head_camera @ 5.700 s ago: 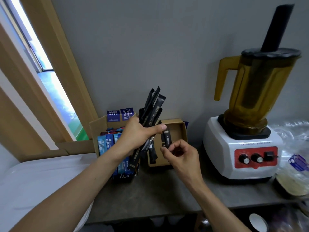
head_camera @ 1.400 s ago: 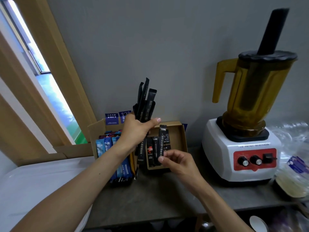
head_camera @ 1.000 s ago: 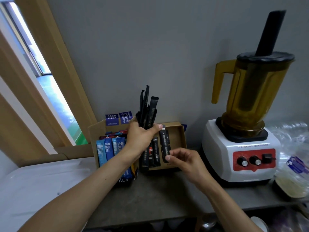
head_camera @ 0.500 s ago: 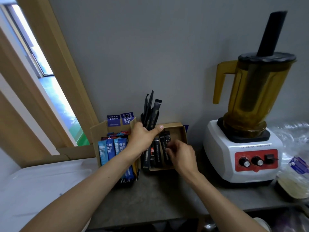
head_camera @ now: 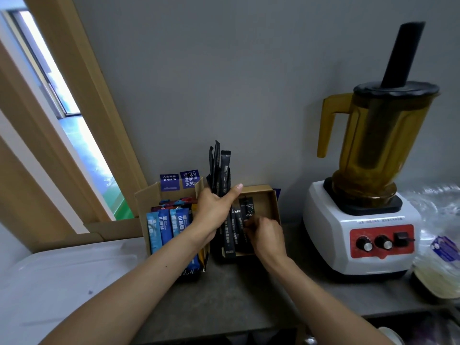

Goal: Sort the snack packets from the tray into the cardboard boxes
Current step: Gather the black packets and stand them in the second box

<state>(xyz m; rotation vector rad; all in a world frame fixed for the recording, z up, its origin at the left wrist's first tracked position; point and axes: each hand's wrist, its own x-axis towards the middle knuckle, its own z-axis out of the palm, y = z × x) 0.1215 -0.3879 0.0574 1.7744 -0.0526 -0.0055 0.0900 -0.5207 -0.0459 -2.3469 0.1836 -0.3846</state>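
Your left hand (head_camera: 215,211) grips a bundle of black stick packets (head_camera: 220,170) around their lower half. Its fingers are clamped on them with the thumb stretched across the front. The bundle stands nearly upright, and its top ends fan out a little against the grey wall (head_camera: 249,83). It sits above the gap between the two boxes.

Your right hand (head_camera: 267,236) reaches into the small cardboard box (head_camera: 271,202), with its back turned toward you. Its fingers curl down onto the loose black packets (head_camera: 230,235) lying side by side along the box's left part. The fingertips are hidden, so you cannot tell whether they pinch a packet or only touch the row.

Just left of that box stands the taller cardboard box (head_camera: 146,202), its flaps open. It is packed with upright blue packets (head_camera: 161,227), and a few red and dark ones sit behind them. Both boxes rest on the grey bench (head_camera: 249,295) against the wall.

The white tray (head_camera: 62,282) lies at the left, near your left forearm. To the right of the small box is a blender (head_camera: 361,225) with a white base, a red panel and an amber jug. A clear plastic bag (head_camera: 438,220) lies beyond it at the right edge.
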